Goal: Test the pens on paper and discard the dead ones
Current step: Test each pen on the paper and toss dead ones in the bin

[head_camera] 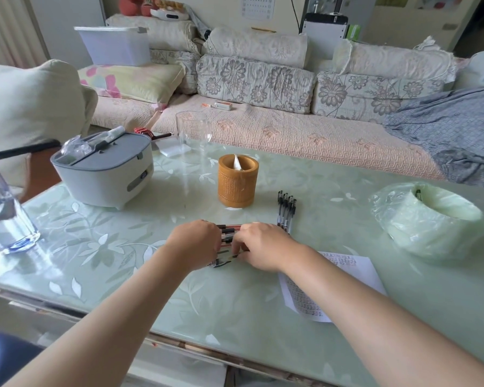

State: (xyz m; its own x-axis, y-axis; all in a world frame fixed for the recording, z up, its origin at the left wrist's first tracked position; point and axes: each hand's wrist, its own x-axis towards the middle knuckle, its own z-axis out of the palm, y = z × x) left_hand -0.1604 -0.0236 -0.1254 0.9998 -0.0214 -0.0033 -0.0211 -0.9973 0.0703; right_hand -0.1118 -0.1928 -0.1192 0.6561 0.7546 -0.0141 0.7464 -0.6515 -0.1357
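Observation:
A bunch of pens (227, 235) lies on the green glass table (123, 247) at its middle, between my two hands. My left hand (196, 244) curls over the bunch's left end and my right hand (259, 244) over its right end, fingers closed on the pens. Several black-capped pens (286, 209) lie side by side just beyond my right hand. A printed sheet of paper (355, 272) sits under my right forearm. At the right stands a small bin lined with a pale green plastic bag (428, 219).
A brown cylindrical holder (237, 180) stands behind the pens. A grey-white lidded appliance (104, 169) sits at the back left, a clear glass (192, 132) behind it, a clear bottle (3, 216) at the far left. A sofa (291, 113) runs along the far side.

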